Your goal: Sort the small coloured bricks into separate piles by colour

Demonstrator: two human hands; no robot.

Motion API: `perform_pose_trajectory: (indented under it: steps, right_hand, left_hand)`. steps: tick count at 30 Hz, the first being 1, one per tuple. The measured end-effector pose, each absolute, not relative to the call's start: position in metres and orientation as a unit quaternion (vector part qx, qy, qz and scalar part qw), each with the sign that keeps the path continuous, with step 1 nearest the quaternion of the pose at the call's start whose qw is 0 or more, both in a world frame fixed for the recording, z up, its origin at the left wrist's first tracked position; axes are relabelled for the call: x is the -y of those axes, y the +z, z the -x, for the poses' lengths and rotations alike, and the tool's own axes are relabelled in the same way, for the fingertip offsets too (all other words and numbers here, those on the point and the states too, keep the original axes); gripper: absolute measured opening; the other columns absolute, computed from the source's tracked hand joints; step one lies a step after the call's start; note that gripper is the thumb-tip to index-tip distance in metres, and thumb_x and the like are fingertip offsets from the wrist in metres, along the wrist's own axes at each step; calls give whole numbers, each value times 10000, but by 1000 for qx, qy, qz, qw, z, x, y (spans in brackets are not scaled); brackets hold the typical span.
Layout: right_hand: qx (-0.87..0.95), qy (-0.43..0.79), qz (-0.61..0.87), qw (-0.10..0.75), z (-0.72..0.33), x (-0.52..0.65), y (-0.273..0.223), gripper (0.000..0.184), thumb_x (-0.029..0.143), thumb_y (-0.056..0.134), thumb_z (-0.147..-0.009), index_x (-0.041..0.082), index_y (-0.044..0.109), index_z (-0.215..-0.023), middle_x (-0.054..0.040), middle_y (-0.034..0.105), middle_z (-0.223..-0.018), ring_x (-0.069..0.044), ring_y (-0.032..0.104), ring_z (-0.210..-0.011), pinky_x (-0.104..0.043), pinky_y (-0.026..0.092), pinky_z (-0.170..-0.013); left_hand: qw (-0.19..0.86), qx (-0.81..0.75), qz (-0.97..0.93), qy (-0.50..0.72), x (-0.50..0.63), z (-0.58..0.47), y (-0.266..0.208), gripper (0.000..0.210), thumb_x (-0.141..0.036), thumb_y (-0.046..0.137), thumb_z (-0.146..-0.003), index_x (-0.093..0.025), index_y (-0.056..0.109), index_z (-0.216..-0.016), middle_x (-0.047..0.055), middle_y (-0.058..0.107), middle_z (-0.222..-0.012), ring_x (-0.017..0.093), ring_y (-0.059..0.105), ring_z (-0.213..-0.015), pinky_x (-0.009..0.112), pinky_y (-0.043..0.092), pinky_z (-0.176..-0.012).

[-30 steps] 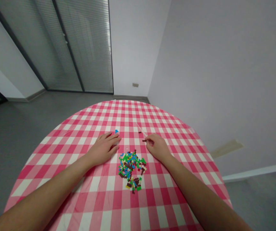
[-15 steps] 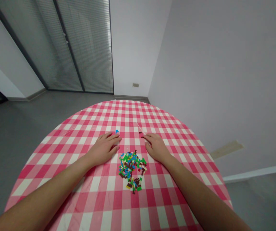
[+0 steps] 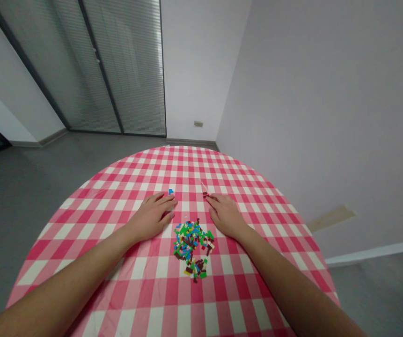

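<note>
My left hand (image 3: 152, 216) rests on the checked tablecloth with its fingers spread and nothing in them. Just beyond its fingertips lies a small group of blue toy bricks (image 3: 171, 191). Across from it, my right hand (image 3: 226, 214) lies palm down with its fingers stretched out and the thumb apart. Its fingertips reach dark brown toy bricks (image 3: 205, 194), which sit close together; whether they touch each other cannot be made out. Between my forearms, on the near side of both hands, is a loose pile of toy bricks (image 3: 189, 241) in green, blue, brown, white and yellow.
A red and white checked tablecloth (image 3: 145, 290) covers the round table. A white wall (image 3: 327, 117) stands close on the right, and glass panels with blinds (image 3: 134, 70) are behind at the left. Grey floor (image 3: 29, 187) shows to the left.
My right hand has slid slightly left and away from me, and the brown brick at its fingertips has moved up to the other brown brick. My left hand has stayed still.
</note>
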State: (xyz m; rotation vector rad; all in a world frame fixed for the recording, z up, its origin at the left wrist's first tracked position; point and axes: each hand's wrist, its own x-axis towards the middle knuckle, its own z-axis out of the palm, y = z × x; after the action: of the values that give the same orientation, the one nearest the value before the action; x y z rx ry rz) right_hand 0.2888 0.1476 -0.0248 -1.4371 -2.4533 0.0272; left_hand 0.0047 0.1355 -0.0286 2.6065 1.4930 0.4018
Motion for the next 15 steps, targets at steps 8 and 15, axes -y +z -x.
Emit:
perform_pose_trajectory:
  steps: [8,15]
  right_hand:
    - [848,-4,513,130,-285,-145,-22,408,206,432,-941,137,588,-1312,-142,571,-1296,-283,503,-1143,-417,396,-1003]
    - [843,-15,527,102,-281,-144,-17,443,226,419,-943,152,548,-1360,-147,557,-1314,-295,493,-1138,-418,406,-965]
  left_hand:
    - [49,-489,-861,131,-135,-5,-28,426,-410,426,-973,-232,570,-1333,31,502,-1466,331,373,-1376,534,328,-1104]
    - [50,-487,-861,139,-134,-5,-29,408,-402,434,-975,-238,579,-1319,43,505,-1463,345,379,-1370,549,333,-1089]
